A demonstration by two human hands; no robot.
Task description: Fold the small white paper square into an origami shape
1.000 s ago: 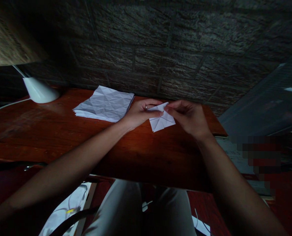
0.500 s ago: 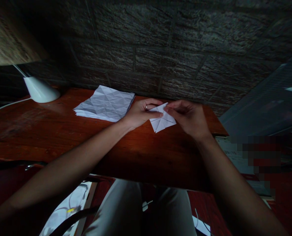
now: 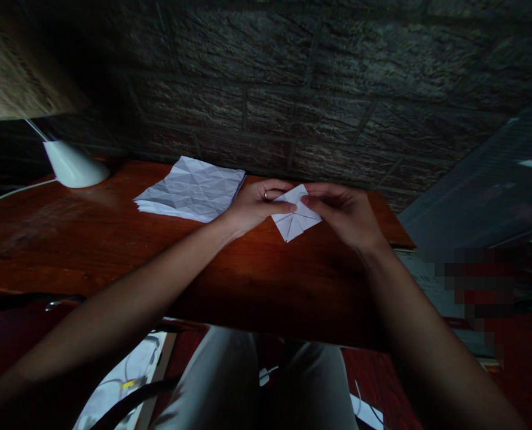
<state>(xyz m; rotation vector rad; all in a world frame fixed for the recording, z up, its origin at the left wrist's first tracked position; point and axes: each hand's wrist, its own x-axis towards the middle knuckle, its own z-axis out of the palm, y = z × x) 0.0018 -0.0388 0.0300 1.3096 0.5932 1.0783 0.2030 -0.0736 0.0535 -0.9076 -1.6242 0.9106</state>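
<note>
A small folded piece of white paper (image 3: 295, 224), roughly square with creases meeting near its middle, is held above the wooden table. My left hand (image 3: 259, 206), with a ring on one finger, pinches its left side, the thumb lying across the top face. At the upper right edge my right hand (image 3: 342, 209) grips the paper between thumb and fingers. The fingertips beneath the paper are hidden. To the left of my left hand lies a stack of creased white paper sheets (image 3: 194, 185).
A lamp with a white base (image 3: 75, 164) and a woven shade (image 3: 15, 71) stands at the left of the wooden table (image 3: 91, 239). Its cord runs left. Behind rises a dark brick wall (image 3: 257, 107). A greyish translucent panel (image 3: 485, 173) leans at the right.
The folded paper has shifted and turned very slightly in my hands. My right thumb and fingers have moved a little along its upper right edge. The stack has stayed put.
</note>
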